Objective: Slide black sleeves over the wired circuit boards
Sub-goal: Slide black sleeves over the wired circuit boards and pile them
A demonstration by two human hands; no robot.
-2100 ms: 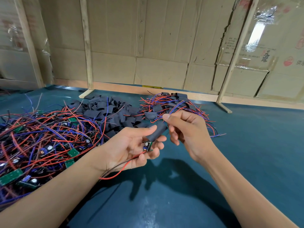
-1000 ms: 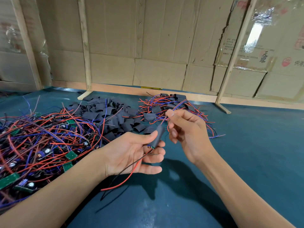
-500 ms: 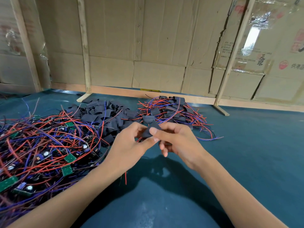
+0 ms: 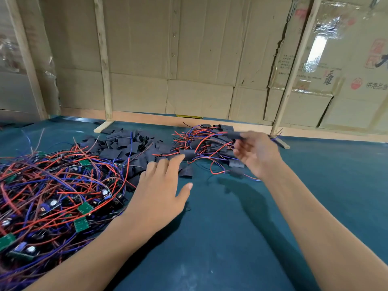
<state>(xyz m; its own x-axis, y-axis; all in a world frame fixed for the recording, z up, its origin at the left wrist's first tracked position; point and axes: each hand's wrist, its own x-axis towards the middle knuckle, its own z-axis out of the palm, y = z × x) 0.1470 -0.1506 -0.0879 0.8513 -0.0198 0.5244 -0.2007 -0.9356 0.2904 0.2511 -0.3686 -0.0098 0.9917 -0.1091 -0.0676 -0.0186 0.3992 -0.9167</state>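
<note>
- The right hand (image 4: 257,153) pinches a sleeved board (image 4: 232,134) at its fingertips, raised over the finished pile (image 4: 206,143); motion blur hides how tightly the fingers close.
- The left hand (image 4: 160,185) is spread flat with straight fingers, holding nothing, its fingertips at the edge of the loose black sleeves (image 4: 126,145).
- Left of that hand lies the tangle of bare wired circuit boards (image 4: 54,192), red and blue leads crossing everywhere; too many to count.
- Three heaps in all: bare boards, empty sleeves, finished pieces.
- Between and below the two hands the green table (image 4: 231,238) is open room.
- Beyond the right hand's fingertips the table ends at a cardboard wall (image 4: 199,59) with wooden uprights (image 4: 102,59).
</note>
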